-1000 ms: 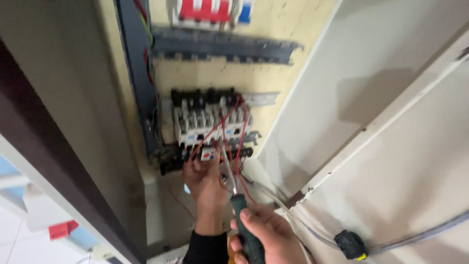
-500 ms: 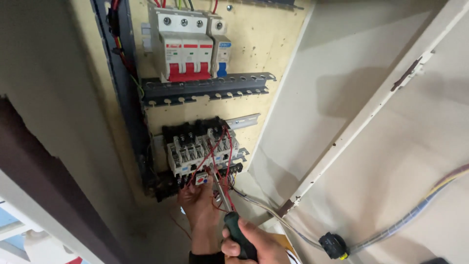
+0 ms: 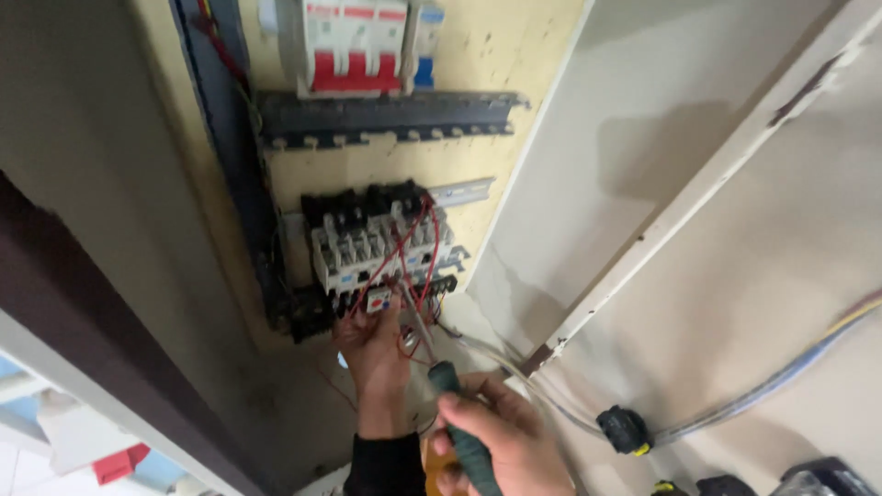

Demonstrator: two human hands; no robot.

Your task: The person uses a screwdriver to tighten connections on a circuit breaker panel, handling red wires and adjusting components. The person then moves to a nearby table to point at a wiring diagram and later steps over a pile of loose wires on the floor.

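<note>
Dark green, the screwdriver (image 3: 464,432) handle sits nearest you, wrapped tight in your right hand (image 3: 505,441), its thin shaft running up toward the lower terminals of the contactor block (image 3: 377,248). Your left hand (image 3: 372,349) is just beyond it, fingers pinched at the block's bottom edge where the red wires (image 3: 409,266) loop in; whether it actually holds a wire end you cannot tell, since the fingertips hide it. This looks like the terminal step: tip on a screw, wire steadied beside it. From here, the move seems to call for keeping the tip square in the screw head and the wire seated while turning.

Past the block, the yellowish backboard (image 3: 514,101) of the enclosure carries a slotted grey wiring duct (image 3: 386,119) and, above that, a white breaker with red levers (image 3: 354,46). Off to your right, a clear-sheathed cable with a black fitting (image 3: 625,430) lies against the pale wall (image 3: 763,276).
</note>
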